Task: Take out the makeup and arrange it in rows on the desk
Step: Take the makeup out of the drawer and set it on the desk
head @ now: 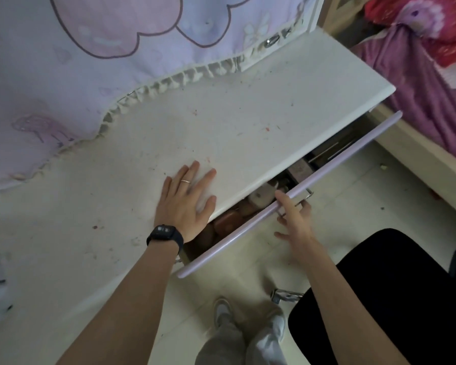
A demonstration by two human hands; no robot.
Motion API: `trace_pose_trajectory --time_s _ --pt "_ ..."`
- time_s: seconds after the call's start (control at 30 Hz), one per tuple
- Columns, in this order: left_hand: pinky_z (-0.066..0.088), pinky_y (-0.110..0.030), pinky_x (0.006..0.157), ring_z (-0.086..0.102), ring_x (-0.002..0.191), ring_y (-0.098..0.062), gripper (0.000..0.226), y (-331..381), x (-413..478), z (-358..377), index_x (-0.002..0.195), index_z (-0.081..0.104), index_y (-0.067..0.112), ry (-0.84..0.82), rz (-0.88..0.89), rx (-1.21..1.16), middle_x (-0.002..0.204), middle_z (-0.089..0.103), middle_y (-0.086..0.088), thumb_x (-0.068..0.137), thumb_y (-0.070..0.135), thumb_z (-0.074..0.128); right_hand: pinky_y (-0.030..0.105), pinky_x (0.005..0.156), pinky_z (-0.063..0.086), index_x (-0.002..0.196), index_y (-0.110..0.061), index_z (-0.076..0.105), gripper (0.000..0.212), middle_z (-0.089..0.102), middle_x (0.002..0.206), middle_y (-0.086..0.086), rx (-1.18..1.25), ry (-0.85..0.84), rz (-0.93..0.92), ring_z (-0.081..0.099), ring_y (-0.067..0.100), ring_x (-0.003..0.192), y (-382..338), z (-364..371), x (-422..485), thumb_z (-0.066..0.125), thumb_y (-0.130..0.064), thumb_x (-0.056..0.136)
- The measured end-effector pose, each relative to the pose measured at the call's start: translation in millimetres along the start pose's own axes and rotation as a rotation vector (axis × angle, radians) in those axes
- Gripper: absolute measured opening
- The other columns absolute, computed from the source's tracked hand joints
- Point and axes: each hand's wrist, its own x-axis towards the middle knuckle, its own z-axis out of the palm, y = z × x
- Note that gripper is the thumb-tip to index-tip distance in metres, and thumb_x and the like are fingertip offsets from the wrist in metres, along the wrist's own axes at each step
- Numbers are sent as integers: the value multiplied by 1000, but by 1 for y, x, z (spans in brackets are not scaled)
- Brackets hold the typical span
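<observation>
Drawer-opening step: the right hand [295, 219] hooks its fingers [304, 208] round the metal handle [309, 194] of the lilac drawer [334, 159], which stands part-way out. The left hand [186, 204] lies flat, fingers straight, on the worktop [248, 114]. The makeup [227, 219] sits inside the drawer, just left of the gripping fingers, untouched. Next: pull wider, then reach in.

A drawer [340, 160] stands part-open beneath the front edge of the surface [248, 114] with makeup [227, 219] inside, cloth [90, 61] draped over its rear, chair [406, 299] on the floor [366, 201] before the drawer, bed [432, 88] rightward.
</observation>
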Motion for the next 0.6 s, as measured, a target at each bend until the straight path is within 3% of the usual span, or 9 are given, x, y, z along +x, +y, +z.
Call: trace_pose_trajectory --time_s 0.07,0.13,0.2,0.23,0.33,0.43,0.6 --pt "13 -50 122 12 152 -23 62 1 0 0 154 20 43 4 16 25 166 13 3 95 62 22 53 80 61 158 -33 -7 122 48 144 10 -107 -10 34 61 34 115 -7 6 -10 75 -66 75" --pt "15 -53 121 12 152 -26 67 2 0 0 155 19 41 -10 28 58 166 13 0 93 67 23 51 72 63 157 -31 -14 111 63 123 8 -135 -29 46 72 34 92 -12 15 -16 70 -52 87" --pt "14 -55 121 10 152 -28 72 2 0 0 156 17 40 -30 28 75 166 12 -2 91 71 24 49 69 63 156 -28 -6 92 71 97 5 -139 -28 38 75 33 71 -16 21 -19 61 -33 94" --pt "13 -55 121 9 152 -28 74 3 0 -1 156 16 40 -37 25 79 166 11 -2 90 73 23 48 69 63 155 -26 2 82 69 93 7 -155 -28 31 75 33 65 -20 23 -20 57 -29 94" --pt "11 -55 122 7 153 -28 75 4 0 -2 156 15 39 -44 19 86 166 11 -3 89 74 20 45 71 63 147 -15 23 64 57 104 8 -205 -28 17 74 33 60 -29 26 -19 55 -29 93" --pt "12 -56 121 7 153 -28 75 5 -3 -3 157 16 38 -45 25 95 166 12 -4 90 73 18 39 62 62 140 -10 32 53 52 108 11 -215 -21 5 74 33 60 -31 22 -23 54 -27 95" --pt "11 -56 121 7 153 -28 75 7 -1 -2 157 16 38 -39 23 99 166 11 -4 91 72 19 49 67 63 135 -5 37 45 59 101 16 -207 -7 10 74 32 61 -15 1 -28 53 -23 98"
